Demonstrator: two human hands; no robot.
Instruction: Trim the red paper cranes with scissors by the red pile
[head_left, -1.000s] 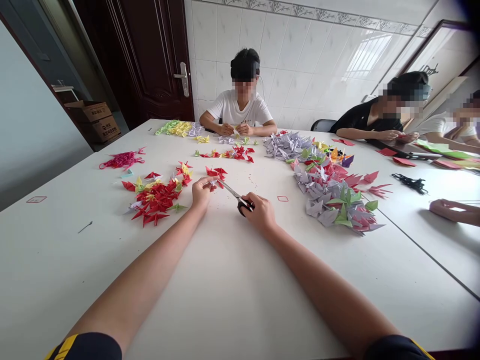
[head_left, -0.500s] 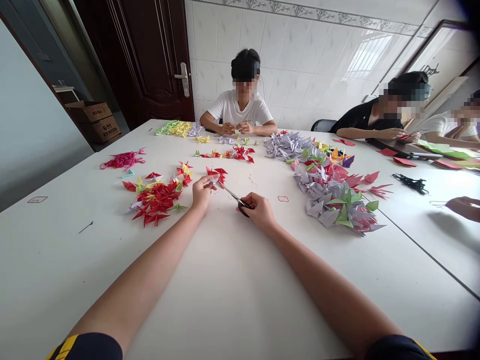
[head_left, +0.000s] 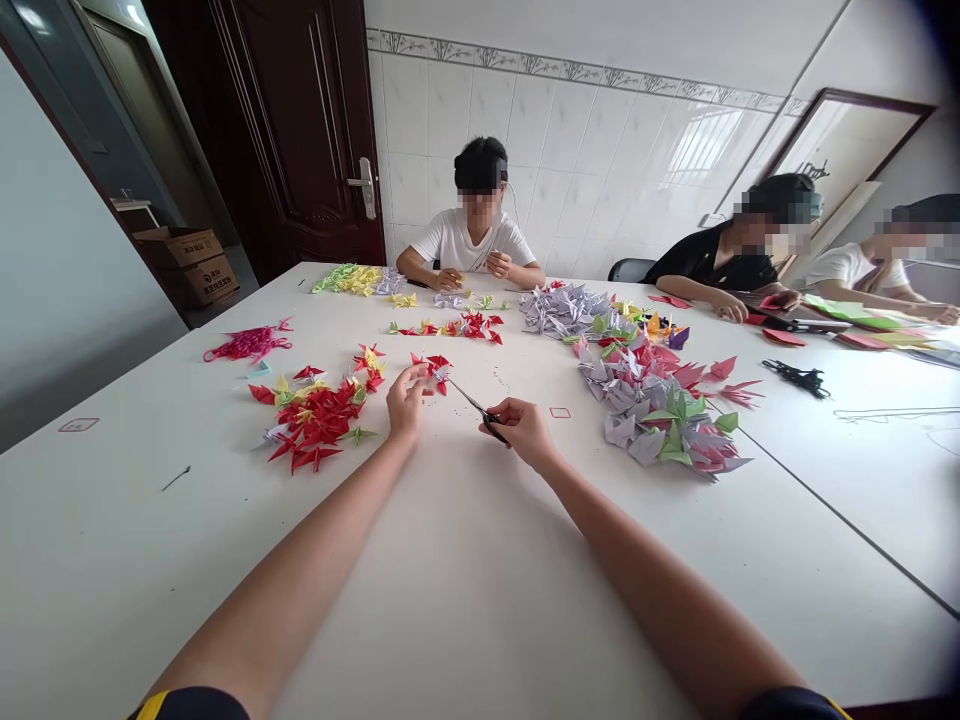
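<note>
My left hand (head_left: pixel 406 402) is closed, its fingertips pinching a small pale lilac paper crane beside some red paper cranes (head_left: pixel 438 364); the fingers partly hide it. My right hand (head_left: pixel 525 428) is wrapped round the handles of a pair of scissors (head_left: pixel 471 402). Their thin blades point up and left, with the tips close to the lilac crane. Left of my left hand lies a heap of mostly red paper cranes (head_left: pixel 319 415) with yellow and green ones among them. A larger pile of lilac, red and green cranes (head_left: pixel 660 410) is to the right of my right hand.
Pink tangled strands (head_left: pixel 250 343) lie at the left of the white table (head_left: pixel 420 600). A row of red cranes (head_left: pixel 480 327) is farther back. Black cords (head_left: pixel 795 378) are at the right. One person (head_left: pixel 480 240) sits opposite; two more sit at the far right.
The view has tilted up slightly. The scissors' handles have come closer together. The person opposite has raised one hand, and another person's hand at the right edge has left the view.
</note>
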